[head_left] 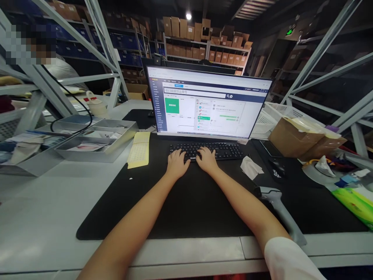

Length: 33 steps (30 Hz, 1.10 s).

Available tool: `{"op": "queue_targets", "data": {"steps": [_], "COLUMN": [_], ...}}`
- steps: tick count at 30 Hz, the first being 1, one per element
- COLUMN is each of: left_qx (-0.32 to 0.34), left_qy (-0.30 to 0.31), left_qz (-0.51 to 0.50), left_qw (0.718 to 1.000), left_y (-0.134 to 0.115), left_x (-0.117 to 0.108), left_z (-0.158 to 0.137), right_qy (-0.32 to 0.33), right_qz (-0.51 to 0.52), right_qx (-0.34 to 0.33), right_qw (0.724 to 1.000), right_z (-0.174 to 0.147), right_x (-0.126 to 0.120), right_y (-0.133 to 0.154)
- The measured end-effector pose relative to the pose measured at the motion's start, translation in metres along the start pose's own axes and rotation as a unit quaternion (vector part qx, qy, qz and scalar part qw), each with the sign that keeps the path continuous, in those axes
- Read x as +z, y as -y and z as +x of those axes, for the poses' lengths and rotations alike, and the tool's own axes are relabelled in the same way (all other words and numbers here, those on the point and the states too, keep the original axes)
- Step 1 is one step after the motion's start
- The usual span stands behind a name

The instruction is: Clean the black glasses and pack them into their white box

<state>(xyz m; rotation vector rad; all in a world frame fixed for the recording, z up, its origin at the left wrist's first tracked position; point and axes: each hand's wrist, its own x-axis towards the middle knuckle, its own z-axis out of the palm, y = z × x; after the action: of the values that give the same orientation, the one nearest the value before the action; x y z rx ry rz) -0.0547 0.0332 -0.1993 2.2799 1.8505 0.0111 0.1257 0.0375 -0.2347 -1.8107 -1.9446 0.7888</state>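
Observation:
Both hands rest on a black keyboard (230,151) on a dark desk mat (192,210). My left hand (176,164) lies over its left part, fingers spread on the keys and thumb near the front edge. Over the middle keys is my right hand (207,159), fingers also apart and holding nothing. Behind the keyboard stands a lit monitor (210,103) with a web page and a chat window. A grey handheld barcode scanner (281,212) lies beside my right forearm. A crumpled white tissue (251,168) is right of the keyboard.
Yellow label sheets (139,149) and grey open trays (96,149) are at the left. On the right are a black mouse (276,167), cardboard boxes (297,136), a tape roll (317,171) and a green packet (354,204). A person (62,68) is at the far left.

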Motion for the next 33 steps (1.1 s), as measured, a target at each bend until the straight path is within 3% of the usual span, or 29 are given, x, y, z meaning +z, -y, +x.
{"op": "queue_targets", "data": {"steps": [33], "left_qx": [0.001], "left_qy": [0.003], "left_qz": [-0.003], "left_qw": [1.000], "left_y": [0.0007], "left_x": [0.0004], "left_z": [-0.0002], "right_qy": [-0.005], "right_qz": [0.008], "right_qx": [-0.009], "right_qw": [1.000], "right_z": [-0.0025], "right_x": [-0.0029], "right_y": [0.0012]}}
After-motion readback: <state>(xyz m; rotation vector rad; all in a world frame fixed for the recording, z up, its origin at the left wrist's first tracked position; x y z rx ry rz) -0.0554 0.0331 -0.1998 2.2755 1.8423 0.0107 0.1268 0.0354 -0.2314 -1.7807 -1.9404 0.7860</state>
